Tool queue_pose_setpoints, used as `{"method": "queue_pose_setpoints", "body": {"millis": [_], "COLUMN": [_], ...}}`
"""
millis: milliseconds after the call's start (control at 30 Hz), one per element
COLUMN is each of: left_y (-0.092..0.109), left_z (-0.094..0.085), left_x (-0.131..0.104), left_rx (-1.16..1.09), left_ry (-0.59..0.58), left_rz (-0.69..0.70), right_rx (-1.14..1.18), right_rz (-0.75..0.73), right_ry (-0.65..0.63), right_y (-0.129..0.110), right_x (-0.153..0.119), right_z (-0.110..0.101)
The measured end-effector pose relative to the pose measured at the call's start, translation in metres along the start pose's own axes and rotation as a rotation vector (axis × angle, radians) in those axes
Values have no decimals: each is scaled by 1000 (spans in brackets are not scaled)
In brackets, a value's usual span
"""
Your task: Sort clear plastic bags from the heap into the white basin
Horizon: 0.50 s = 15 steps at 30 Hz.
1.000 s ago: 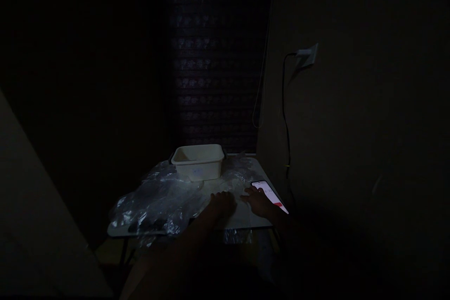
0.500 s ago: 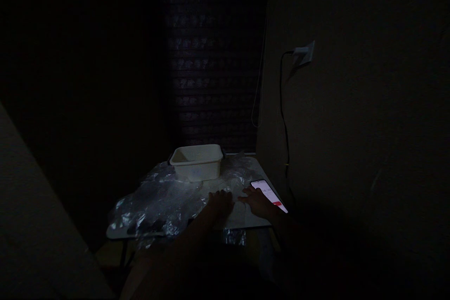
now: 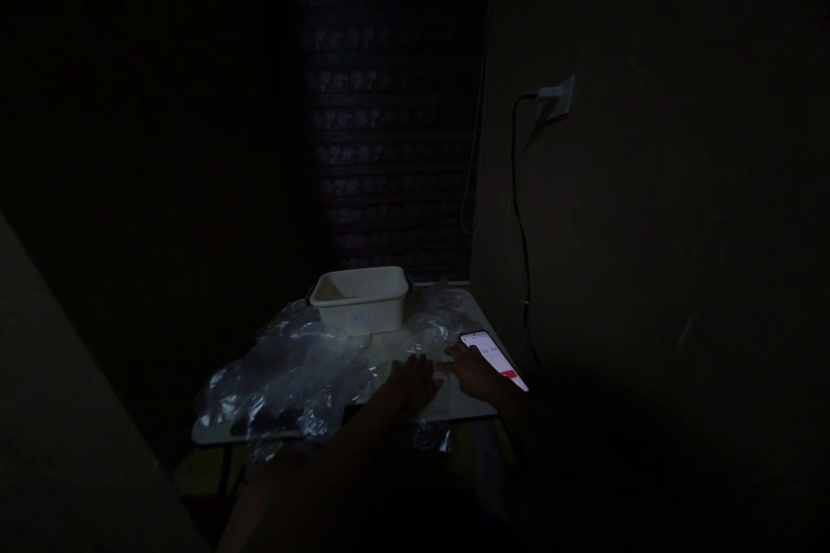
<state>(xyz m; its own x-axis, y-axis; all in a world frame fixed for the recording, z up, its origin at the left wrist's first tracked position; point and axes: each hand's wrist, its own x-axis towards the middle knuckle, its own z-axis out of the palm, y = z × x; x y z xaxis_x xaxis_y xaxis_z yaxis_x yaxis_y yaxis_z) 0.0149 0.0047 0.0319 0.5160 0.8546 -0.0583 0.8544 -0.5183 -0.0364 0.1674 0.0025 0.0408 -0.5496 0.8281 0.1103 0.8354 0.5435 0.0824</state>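
Handling plastic sheet (image 3: 285,371), prob.; L hand (image 3: 415,382) & R hand (image 3: 472,370) close together, can't tell either's grip. Next move needs care: phone (image 3: 498,363) beside R hand.

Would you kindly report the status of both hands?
Left hand, right hand close together over table; contact unclear. Right hand partly hides lit phone. Tub beyond, plastic sheet leftward.

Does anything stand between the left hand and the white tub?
Nothing visible stands between the left hand and the white tub; clear plastic lies low across the tabletop there, though dim light could hide small items.
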Motion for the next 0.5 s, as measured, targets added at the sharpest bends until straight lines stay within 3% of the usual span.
{"method": "queue_pose_setpoints", "body": {"millis": [500], "left_y": [-1], "left_z": [2], "left_x": [4], "left_rx": [36], "left_ry": [60], "left_rz": [30], "right_rx": [131], "right_rz": [-10], "right_ry": [24], "right_y": [5], "right_x": [1], "right_z": [-1]}}
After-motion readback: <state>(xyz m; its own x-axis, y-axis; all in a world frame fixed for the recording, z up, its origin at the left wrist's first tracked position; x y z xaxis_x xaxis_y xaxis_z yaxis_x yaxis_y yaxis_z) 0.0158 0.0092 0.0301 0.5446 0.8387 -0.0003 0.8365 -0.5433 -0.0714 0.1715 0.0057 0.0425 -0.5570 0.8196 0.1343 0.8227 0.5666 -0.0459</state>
